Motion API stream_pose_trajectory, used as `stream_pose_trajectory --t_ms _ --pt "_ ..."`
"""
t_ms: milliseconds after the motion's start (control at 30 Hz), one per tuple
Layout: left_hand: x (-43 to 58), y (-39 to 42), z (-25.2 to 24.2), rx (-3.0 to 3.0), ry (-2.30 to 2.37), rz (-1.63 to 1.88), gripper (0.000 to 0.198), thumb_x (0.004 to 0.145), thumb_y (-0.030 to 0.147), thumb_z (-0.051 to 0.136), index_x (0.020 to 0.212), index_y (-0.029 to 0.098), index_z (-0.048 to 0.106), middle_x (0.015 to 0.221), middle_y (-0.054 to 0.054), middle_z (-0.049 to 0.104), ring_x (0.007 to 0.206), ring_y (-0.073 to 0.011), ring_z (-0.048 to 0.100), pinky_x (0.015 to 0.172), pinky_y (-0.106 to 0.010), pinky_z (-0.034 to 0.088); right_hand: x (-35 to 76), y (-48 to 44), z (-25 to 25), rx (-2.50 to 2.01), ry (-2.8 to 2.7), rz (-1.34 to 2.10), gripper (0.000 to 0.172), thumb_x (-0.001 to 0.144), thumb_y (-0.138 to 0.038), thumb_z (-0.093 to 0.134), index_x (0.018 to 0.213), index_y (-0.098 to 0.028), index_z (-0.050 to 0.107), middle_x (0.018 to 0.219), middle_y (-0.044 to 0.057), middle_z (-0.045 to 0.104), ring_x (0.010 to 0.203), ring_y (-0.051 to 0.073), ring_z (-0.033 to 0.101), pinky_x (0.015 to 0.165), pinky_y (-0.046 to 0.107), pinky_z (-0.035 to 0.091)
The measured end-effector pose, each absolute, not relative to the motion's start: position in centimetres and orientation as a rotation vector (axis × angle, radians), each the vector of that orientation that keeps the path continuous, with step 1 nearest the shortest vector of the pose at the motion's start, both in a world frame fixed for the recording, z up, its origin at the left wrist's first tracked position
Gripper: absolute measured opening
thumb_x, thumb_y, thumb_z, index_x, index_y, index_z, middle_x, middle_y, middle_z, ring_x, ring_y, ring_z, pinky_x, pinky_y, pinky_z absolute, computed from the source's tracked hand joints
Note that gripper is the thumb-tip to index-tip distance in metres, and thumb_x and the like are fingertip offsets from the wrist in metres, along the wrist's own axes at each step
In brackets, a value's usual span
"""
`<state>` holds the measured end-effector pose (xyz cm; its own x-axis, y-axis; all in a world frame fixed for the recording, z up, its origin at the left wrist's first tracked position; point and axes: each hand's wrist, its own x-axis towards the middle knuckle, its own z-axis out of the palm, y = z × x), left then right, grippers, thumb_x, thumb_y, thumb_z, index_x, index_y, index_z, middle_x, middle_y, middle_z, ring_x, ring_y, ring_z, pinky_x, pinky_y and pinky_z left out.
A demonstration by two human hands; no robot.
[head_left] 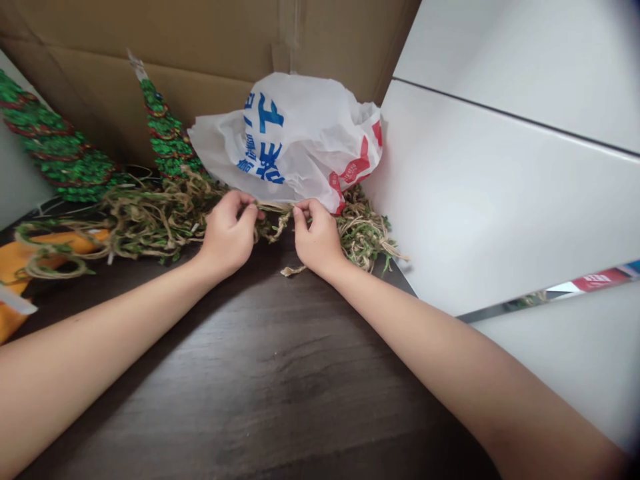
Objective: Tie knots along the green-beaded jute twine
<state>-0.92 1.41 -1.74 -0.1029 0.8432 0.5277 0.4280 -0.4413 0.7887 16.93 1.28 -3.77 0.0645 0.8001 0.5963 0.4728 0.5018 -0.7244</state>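
Observation:
My left hand [231, 230] pinches a bundle of brown twine [274, 208] from the left. On the other end of the same short stretch, the thumb and fingers of my right hand [316, 233] are closed. The twine runs between both hands, just in front of a white plastic bag [305, 133] with blue and red print. A tangled heap of twine with green leaves [160, 217] lies left of my left hand. Another leafy twine pile [365, 230] sits right of my right hand, partly under the bag.
Two small green tinsel trees [167, 133] stand at the back left, before a large cardboard box [210, 40]. An orange item [15, 260] lies at the left edge of the dark wooden tabletop [260, 373]. White glossy panels [500, 200] border the right side.

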Motion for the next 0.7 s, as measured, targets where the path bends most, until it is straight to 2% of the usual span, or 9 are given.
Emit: stream_pose_trajectory --t_ms 100,167,267,333,400,533,600,700 --pt "-1.6 1.9 -1.9 1.716 1.302 1.682 0.02 0.09 0.017 0.047 0.072 0.023 0.054 0.074 -0.002 0.065 0.081 -0.0186 0.063 0.087 -0.037 0.051 16.9 1.5 -3.9 -1.158 -1.543 0.34 0.013 0.106 -0.032 0.052 0.099 -0.025 0.061 0.096 0.007 0.077 0.094 0.024 0.073 0.09 0.04 0.058" --pt "-2.0 2.0 -2.0 1.794 1.207 1.681 0.025 0.091 0.023 0.044 0.067 0.024 0.049 0.073 -0.002 0.061 0.08 -0.0184 0.062 0.085 -0.038 0.051 16.9 1.7 -3.9 -1.184 -1.505 0.336 0.014 0.106 -0.032 0.051 0.099 -0.024 0.06 0.096 0.007 0.076 0.093 0.024 0.073 0.091 0.04 0.057" --pt "-2.0 1.6 -1.9 2.03 1.104 1.535 0.032 0.089 0.034 0.048 0.059 0.026 0.044 0.074 -0.004 0.065 0.078 -0.021 0.064 0.085 -0.041 0.051 16.9 1.7 -3.9 -1.167 -1.494 0.329 0.014 0.106 -0.032 0.052 0.1 -0.024 0.06 0.095 0.007 0.076 0.093 0.023 0.073 0.091 0.039 0.057" --pt "-1.6 1.0 -1.7 2.044 1.192 1.515 0.033 0.095 0.04 0.048 0.067 0.025 0.057 0.081 -0.006 0.071 0.087 -0.0245 0.068 0.092 -0.043 0.052 17.0 1.5 -3.9 -1.103 -1.553 0.329 0.015 0.107 -0.034 0.052 0.101 -0.024 0.062 0.096 0.006 0.077 0.095 0.023 0.074 0.091 0.038 0.057" --pt "-1.1 0.4 -1.5 2.028 1.313 1.511 0.029 0.095 0.048 0.056 0.087 0.024 0.069 0.094 -0.007 0.077 0.1 -0.0283 0.071 0.101 -0.048 0.053 17.0 1.2 -3.7 -1.017 -1.638 0.344 0.017 0.108 -0.037 0.053 0.103 -0.024 0.064 0.099 0.005 0.078 0.096 0.022 0.074 0.091 0.037 0.057" --pt "-0.6 0.2 -1.6 2.085 1.271 1.334 0.038 0.086 0.051 0.075 0.11 0.021 0.07 0.105 -0.008 0.081 0.105 -0.0307 0.077 0.108 -0.051 0.056 17.1 0.9 -3.5 -0.927 -1.725 0.382 0.022 0.108 -0.04 0.053 0.104 -0.024 0.068 0.103 0.005 0.08 0.096 0.022 0.075 0.09 0.036 0.057" --pt "-0.6 0.4 -1.8 2.067 1.251 1.325 0.04 0.085 0.048 0.078 0.114 0.021 0.071 0.106 -0.008 0.082 0.103 -0.0295 0.078 0.107 -0.048 0.059 17.0 1.0 -3.5 -0.934 -1.733 0.404 0.023 0.108 -0.041 0.053 0.105 -0.024 0.068 0.104 0.005 0.08 0.097 0.022 0.075 0.089 0.036 0.057" --pt "-0.7 0.8 -2.0 2.053 1.279 1.353 0.028 0.09 0.04 0.073 0.111 0.022 0.074 0.108 -0.008 0.083 0.103 -0.028 0.078 0.104 -0.044 0.061 17.0 1.0 -3.6 -0.974 -1.762 0.471 0.02 0.108 -0.035 0.052 0.112 -0.024 0.067 0.106 0.005 0.08 0.098 0.021 0.075 0.092 0.036 0.058"
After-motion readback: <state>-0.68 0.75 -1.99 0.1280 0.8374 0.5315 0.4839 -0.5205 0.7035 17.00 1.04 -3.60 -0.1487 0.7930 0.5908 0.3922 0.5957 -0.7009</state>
